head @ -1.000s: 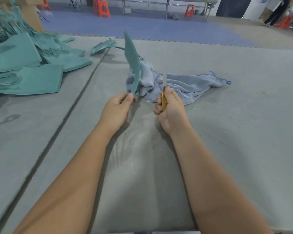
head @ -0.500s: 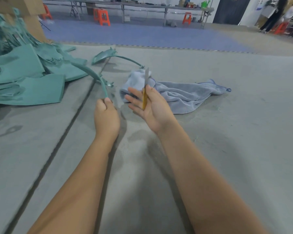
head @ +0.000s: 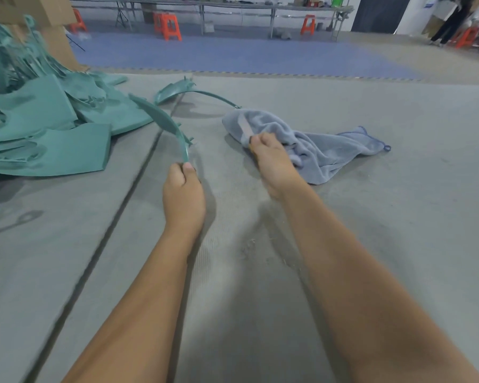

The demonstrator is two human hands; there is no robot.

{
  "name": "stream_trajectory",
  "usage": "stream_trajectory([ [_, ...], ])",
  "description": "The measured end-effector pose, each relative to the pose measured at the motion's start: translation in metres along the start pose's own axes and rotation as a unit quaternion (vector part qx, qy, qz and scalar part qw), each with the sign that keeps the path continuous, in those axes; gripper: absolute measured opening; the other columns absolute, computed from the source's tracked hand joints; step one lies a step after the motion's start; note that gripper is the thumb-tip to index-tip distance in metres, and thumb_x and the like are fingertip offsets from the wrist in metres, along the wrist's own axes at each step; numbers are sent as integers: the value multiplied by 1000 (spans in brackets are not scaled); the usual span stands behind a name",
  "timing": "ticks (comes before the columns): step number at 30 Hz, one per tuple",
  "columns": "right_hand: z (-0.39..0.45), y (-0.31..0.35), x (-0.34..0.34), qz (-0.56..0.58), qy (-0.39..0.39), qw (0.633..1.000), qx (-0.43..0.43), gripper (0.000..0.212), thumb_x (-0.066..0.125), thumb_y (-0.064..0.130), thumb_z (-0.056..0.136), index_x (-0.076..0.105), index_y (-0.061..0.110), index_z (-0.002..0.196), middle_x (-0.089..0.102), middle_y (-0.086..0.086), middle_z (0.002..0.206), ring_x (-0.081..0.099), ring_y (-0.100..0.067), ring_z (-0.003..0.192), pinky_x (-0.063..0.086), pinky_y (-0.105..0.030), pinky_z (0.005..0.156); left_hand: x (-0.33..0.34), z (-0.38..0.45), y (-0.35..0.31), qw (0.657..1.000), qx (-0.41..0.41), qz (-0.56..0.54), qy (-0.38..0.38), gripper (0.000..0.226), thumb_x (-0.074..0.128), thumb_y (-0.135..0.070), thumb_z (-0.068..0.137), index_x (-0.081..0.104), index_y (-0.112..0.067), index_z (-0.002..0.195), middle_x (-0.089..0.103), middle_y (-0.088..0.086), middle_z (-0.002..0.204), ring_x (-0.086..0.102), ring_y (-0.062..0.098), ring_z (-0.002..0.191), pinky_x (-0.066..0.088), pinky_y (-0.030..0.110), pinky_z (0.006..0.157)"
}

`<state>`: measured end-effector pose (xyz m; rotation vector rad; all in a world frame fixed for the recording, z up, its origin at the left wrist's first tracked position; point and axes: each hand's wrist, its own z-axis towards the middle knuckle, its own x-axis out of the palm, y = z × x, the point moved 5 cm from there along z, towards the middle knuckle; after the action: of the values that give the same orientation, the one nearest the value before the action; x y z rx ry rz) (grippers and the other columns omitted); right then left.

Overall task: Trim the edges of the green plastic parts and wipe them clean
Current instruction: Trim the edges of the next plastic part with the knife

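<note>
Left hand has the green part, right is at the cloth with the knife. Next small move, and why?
Probably close the right hand on the blue cloth and bring it to the curved green part pinched in the left hand: the blade points away from the part, fingers already on cloth.

Soft, even light is falling from overhead, leaving the scene fairly bright with no glare. Faint shadows are pooling under both forearms on the grey tabletop [head: 398, 217]. Motion blur is smearing the knife blade [head: 245, 128] and the pile of green parts [head: 44, 134]. The wide lens is bending the far edges, and the background is looking soft.
</note>
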<state>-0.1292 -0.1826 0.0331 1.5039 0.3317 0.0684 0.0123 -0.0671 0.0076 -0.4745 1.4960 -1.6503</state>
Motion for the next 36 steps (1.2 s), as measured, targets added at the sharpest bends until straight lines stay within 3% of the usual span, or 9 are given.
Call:
stream_trajectory([
  [3, 1, -4, -33, -39, -29, 999, 19, 17, 44, 29, 100, 47, 20, 86, 48, -4, 88, 43, -16, 79, 36, -30, 66, 5, -3, -2, 999, 26, 22, 30, 30, 32, -29, 103, 50, -9, 89, 55, 5, 79, 49, 23, 73, 37, 37, 67],
  [9, -3, -10, -81, -136, -101, 985, 38, 19, 37, 25, 101, 46, 17, 87, 41, -7, 113, 40, -21, 93, 32, -29, 68, 15, -7, -5, 993, 58, 42, 90, 34, 33, -30, 102, 49, -2, 91, 56, 7, 82, 51, 25, 77, 42, 40, 71],
  [12, -13, 0, -71, -188, -150, 970, -7, 31, 44, 26, 98, 38, 24, 68, 40, -6, 99, 38, -19, 86, 31, -34, 75, 16, -6, -2, 993, 43, 22, 109, 34, 34, -31, 101, 49, -4, 89, 54, 7, 79, 48, 21, 69, 40, 37, 66],
  [14, -25, 5, -60, -116, -172, 977, -55, 29, 50, 24, 96, 44, 21, 68, 49, -6, 82, 44, -18, 73, 37, -34, 69, 17, -8, -1, 991, 42, 13, 128, 31, 36, -30, 101, 49, -8, 85, 52, 4, 74, 45, 16, 64, 37, 34, 62],
  [17, -43, -1, -37, 47, -104, 991, -70, 19, 50, 25, 99, 53, 21, 81, 63, 4, 62, 50, -11, 50, 42, -25, 49, 19, -12, -1, 986, 47, 29, 157, 29, 38, -31, 100, 51, -9, 86, 53, 2, 75, 47, 16, 67, 38, 34, 63],
  [20, -53, -15, -22, 105, -69, 990, -59, 21, 49, 22, 99, 55, 21, 80, 53, 5, 51, 39, -9, 43, 33, -22, 42, 18, -14, -1, 985, 39, 12, 170, 27, 42, -33, 97, 52, -12, 83, 52, 1, 75, 50, 18, 72, 41, 35, 70],
  [27, -51, -26, -16, 124, 53, 991, 9, 50, 32, 41, 104, 72, 24, 78, 50, 5, 56, 37, -10, 51, 29, -26, 54, 17, -20, -5, 976, 77, 58, 193, 25, 49, -40, 92, 49, -17, 82, 51, -5, 71, 44, 10, 61, 35, 33, 59],
  [33, -61, -23, -12, 80, 59, 995, -28, 23, 51, 25, 99, 66, 19, 83, 43, 5, 65, 38, -8, 61, 34, -21, 62, 19, -25, -10, 961, 136, 115, 212, 27, 48, -38, 95, 46, -14, 82, 50, -6, 67, 46, 13, 61, 36, 36, 60],
  [36, -63, -22, -16, 123, 23, 991, -41, 16, 52, 21, 100, 54, 13, 86, 57, 0, 64, 53, -10, 55, 47, -25, 61, 19, -25, -11, 961, 138, 113, 210, 28, 46, -37, 97, 46, -12, 84, 54, -3, 70, 48, 14, 64, 39, 37, 63],
])
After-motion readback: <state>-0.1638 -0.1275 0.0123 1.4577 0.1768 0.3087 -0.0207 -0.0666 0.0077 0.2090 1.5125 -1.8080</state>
